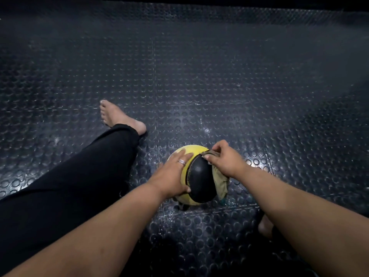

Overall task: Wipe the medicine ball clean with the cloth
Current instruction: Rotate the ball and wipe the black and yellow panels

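Yellow-and-black medicine ball sits on studded rubber floor; left hand flat against its side, fingers spread; right hand clutches olive cloth against ball's right side

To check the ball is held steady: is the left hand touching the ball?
Touching. The head view shows the left hand lying flat on the ball, fingers spread over its yellow side, with no gap.

A dark rubber floor with raised round studs fills the view. 1 leg in black trousers stretches across it at left, ending in a bare foot.
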Tool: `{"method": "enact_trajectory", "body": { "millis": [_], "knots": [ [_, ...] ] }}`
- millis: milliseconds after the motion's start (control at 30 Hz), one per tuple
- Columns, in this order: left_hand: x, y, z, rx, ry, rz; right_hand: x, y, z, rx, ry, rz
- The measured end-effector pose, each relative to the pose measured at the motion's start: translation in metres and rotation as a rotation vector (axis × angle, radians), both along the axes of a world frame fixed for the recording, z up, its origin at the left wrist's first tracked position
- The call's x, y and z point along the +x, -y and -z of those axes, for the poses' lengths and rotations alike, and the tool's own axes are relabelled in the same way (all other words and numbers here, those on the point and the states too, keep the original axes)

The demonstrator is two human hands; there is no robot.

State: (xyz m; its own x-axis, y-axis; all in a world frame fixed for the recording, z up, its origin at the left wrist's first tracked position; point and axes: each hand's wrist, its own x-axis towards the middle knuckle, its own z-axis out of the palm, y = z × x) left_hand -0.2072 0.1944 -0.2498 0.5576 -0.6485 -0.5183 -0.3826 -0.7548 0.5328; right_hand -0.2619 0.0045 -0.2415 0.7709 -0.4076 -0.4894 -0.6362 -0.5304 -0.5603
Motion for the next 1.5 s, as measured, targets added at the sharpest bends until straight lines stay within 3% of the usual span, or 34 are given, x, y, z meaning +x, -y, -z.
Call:
{"method": "enact_trajectory", "body": {
  "millis": [133,233,433,633,867,933,1133,1267,1400,1500],
  "knots": [
    [0.008,0.003,-0.002,-0.014,-0.031,0.042,-0.007,-0.006,0.004,-0.045,0.173,0.164],
    [0.012,0.011,-0.002,-0.024,-0.017,0.052,0.004,-0.014,0.002,-0.131,0.125,0.262],
    [0.02,0.013,-0.001,-0.002,-0.039,0.045,-0.012,-0.047,-0.002,-0.252,0.332,-0.315],
    [0.02,0.019,0.001,-0.013,-0.034,0.032,0.017,-0.033,-0.002,-0.272,0.216,-0.027],
    [0.022,0.006,0.001,-0.02,-0.052,0.016,-0.024,-0.046,0.01,-0.296,0.394,-0.57],
    [0.021,0.005,0.0,-0.021,-0.039,0.017,-0.019,-0.036,0.013,-0.303,0.427,-0.629],
    [0.017,0.008,-0.002,0.005,-0.026,0.01,-0.009,-0.016,0.009,-0.18,0.263,-0.077],
    [0.018,-0.002,0.001,0.005,-0.062,-0.022,-0.01,0.026,0.004,-0.04,0.122,0.469],
    [0.027,-0.013,-0.002,0.034,-0.082,-0.059,-0.016,0.061,0.012,0.241,0.033,0.815],
    [0.036,-0.015,-0.004,0.065,-0.117,-0.071,-0.012,0.05,0.007,0.593,0.025,1.013]
  ]
}}
